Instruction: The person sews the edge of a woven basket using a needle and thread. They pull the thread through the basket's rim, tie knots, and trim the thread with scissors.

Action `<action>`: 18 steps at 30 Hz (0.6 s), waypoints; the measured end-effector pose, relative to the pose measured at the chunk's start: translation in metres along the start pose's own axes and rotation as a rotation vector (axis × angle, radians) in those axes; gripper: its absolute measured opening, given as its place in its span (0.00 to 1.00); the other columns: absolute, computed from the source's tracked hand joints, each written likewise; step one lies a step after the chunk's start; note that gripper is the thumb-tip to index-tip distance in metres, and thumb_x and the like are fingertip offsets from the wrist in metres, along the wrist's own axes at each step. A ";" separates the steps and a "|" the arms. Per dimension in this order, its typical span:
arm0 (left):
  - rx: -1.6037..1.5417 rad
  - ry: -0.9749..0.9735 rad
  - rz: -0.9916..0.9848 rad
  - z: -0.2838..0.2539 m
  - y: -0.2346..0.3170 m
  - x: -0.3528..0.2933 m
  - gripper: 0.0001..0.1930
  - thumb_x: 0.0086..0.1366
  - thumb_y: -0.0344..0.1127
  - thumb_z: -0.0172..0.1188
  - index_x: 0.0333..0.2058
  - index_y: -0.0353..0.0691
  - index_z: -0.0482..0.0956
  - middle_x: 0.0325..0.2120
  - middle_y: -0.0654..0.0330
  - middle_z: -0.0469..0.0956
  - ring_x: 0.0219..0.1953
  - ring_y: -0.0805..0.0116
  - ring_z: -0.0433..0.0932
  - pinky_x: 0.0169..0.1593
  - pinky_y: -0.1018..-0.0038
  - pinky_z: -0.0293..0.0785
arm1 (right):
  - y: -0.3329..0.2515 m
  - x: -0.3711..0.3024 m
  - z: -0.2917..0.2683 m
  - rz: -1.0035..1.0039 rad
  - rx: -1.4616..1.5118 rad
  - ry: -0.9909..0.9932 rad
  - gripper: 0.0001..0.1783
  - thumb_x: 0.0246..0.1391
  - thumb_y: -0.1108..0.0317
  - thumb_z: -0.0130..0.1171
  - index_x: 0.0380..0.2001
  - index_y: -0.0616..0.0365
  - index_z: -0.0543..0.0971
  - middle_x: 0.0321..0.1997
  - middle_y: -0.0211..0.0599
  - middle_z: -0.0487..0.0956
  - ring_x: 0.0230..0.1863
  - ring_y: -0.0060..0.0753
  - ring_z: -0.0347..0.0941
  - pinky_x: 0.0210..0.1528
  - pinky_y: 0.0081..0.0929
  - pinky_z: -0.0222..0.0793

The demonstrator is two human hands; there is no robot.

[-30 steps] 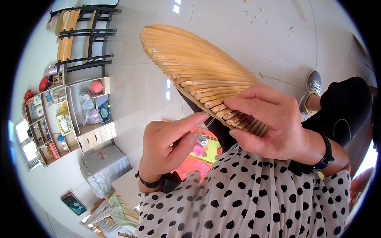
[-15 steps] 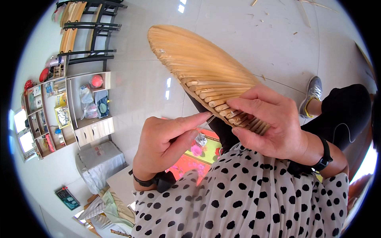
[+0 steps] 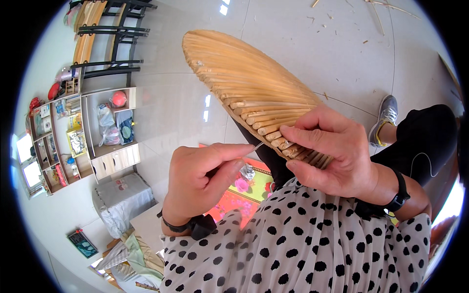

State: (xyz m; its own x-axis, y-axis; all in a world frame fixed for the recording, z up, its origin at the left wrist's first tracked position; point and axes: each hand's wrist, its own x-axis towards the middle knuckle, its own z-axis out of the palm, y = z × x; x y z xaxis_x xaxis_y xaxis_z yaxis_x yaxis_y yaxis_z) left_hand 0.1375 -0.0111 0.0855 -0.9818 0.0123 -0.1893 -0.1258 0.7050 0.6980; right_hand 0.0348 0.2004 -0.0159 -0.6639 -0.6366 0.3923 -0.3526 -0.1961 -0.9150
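Observation:
Held out over my lap is a tan stalk mat (image 3: 254, 73), made of thin straw-coloured stalks laid side by side, their cut ends showing along the near edge. My right hand (image 3: 337, 151) grips that edge, thumb and fingers closed on the stalk ends. At the mat's underside, to the left of those ends, my left hand (image 3: 205, 176) pinches a thin metal needle (image 3: 259, 146). The needle's tip reaches the mat's edge; whether it has gone in is too small to tell. Part of the mat lies hidden behind my right fingers.
Below my hands lies a bright floral cloth (image 3: 239, 195) with a crumpled silvery piece (image 3: 247, 172) on it. Stalk scraps (image 3: 378, 19) litter the tiled floor (image 3: 312, 53). A shelf unit (image 3: 88, 132) and a grey covered box (image 3: 124, 198) stand at left. My shoe (image 3: 386, 117) is at right.
My left hand has drawn back very slightly from the mat's edge, and more of the needle shows at its fingertips. The right hand keeps its grip on the mat, almost unmoved.

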 end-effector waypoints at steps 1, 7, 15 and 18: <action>0.035 0.011 0.007 0.001 0.001 0.001 0.11 0.60 0.19 0.59 0.41 0.35 0.83 0.25 0.56 0.84 0.22 0.71 0.82 0.25 0.80 0.73 | 0.001 0.000 0.000 0.001 0.002 0.005 0.21 0.42 0.72 0.73 0.41 0.68 0.82 0.36 0.42 0.78 0.29 0.32 0.77 0.29 0.23 0.74; 0.185 0.070 0.029 0.007 0.012 0.003 0.11 0.59 0.19 0.59 0.40 0.34 0.83 0.23 0.55 0.83 0.20 0.70 0.80 0.23 0.79 0.72 | 0.005 -0.004 -0.002 0.039 0.049 -0.032 0.24 0.42 0.72 0.69 0.47 0.68 0.81 0.39 0.44 0.79 0.36 0.35 0.76 0.38 0.26 0.73; 0.234 0.130 0.041 0.017 0.018 0.007 0.10 0.59 0.18 0.58 0.40 0.33 0.82 0.19 0.56 0.79 0.18 0.69 0.78 0.22 0.78 0.70 | 0.008 -0.005 -0.001 0.027 0.068 -0.016 0.24 0.42 0.73 0.69 0.47 0.68 0.81 0.39 0.44 0.78 0.36 0.35 0.76 0.38 0.26 0.73; 0.203 0.193 -0.003 0.022 0.019 0.006 0.09 0.57 0.19 0.62 0.37 0.34 0.83 0.23 0.58 0.81 0.19 0.76 0.73 0.24 0.81 0.66 | 0.008 -0.005 -0.002 0.021 0.077 -0.023 0.24 0.43 0.73 0.70 0.47 0.68 0.81 0.39 0.44 0.78 0.36 0.35 0.76 0.37 0.26 0.73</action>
State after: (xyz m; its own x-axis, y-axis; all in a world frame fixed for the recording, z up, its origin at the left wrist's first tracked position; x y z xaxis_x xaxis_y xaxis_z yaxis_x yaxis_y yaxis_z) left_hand 0.1320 0.0185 0.0824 -0.9928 -0.1117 -0.0425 -0.1169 0.8324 0.5417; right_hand 0.0333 0.2034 -0.0249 -0.6553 -0.6577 0.3715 -0.2866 -0.2385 -0.9279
